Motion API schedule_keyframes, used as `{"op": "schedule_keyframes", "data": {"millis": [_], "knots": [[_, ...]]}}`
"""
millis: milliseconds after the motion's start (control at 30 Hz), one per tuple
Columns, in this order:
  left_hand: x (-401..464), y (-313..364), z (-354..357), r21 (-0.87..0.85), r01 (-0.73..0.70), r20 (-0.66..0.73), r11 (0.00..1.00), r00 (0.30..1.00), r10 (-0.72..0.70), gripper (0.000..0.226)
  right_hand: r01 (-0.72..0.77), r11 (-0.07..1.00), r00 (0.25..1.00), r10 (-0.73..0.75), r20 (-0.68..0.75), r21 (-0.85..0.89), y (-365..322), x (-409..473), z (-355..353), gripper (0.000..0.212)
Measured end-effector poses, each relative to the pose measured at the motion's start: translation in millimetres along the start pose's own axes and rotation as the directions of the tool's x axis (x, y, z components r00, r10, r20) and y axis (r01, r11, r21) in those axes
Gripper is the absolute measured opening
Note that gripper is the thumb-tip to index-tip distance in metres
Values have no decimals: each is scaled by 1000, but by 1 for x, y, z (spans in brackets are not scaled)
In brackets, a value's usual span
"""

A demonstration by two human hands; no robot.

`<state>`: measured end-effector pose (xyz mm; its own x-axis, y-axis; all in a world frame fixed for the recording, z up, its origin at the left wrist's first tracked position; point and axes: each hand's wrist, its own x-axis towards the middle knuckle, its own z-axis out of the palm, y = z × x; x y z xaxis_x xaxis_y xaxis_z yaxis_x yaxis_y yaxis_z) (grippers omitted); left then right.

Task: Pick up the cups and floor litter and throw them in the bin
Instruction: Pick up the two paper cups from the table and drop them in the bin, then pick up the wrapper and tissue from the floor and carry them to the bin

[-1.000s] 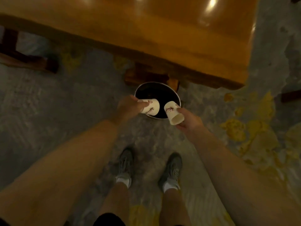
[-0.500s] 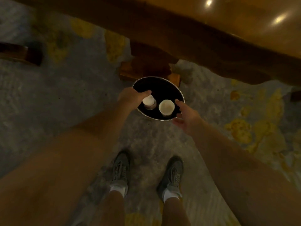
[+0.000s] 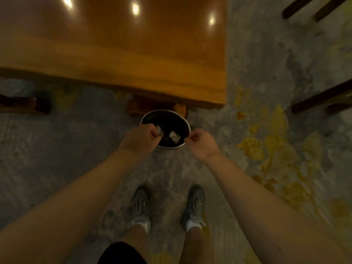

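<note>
Cups point(image 3: 174, 136) lie inside bin point(image 3: 167, 147) (hands point(image 3: 141, 139) hovering above).

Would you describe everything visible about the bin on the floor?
The bin is round, with a pale, metallic-looking rim and a dark inside. It stands upright on the grey floor at the wooden table's near edge, against its leg. Two white cups lie inside it. The left hand overlaps its near-left rim and the right hand hangs at its right rim; contact is unclear.
</note>
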<state>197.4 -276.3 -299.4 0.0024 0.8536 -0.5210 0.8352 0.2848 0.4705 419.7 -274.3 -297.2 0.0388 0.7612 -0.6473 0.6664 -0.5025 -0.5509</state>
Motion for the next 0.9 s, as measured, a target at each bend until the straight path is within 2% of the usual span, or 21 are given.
{"op": "schedule_keyframes", "data": {"millis": [133, 300, 600, 900], "knots": [[-47, 72, -37, 123, -128, 65, 984, 991, 121, 18, 123, 977, 988, -137, -71, -175, -14, -71, -68, 13], [-106, 173, -78, 126, -290, 168, 949, 949, 267, 21, 163, 941, 971, -207, -124, -296, -22, -147, -162, 10], [-170, 328, -137, 201, -354, 38, 913, 935, 354, 23, 274, 865, 908, -377, -183, -420, -8, -222, -316, 13], [-165, 428, -183, 205, -335, -123, 920, 923, 364, 24, 331, 794, 826, -505, -250, -510, -40, -224, -435, 14]]}}
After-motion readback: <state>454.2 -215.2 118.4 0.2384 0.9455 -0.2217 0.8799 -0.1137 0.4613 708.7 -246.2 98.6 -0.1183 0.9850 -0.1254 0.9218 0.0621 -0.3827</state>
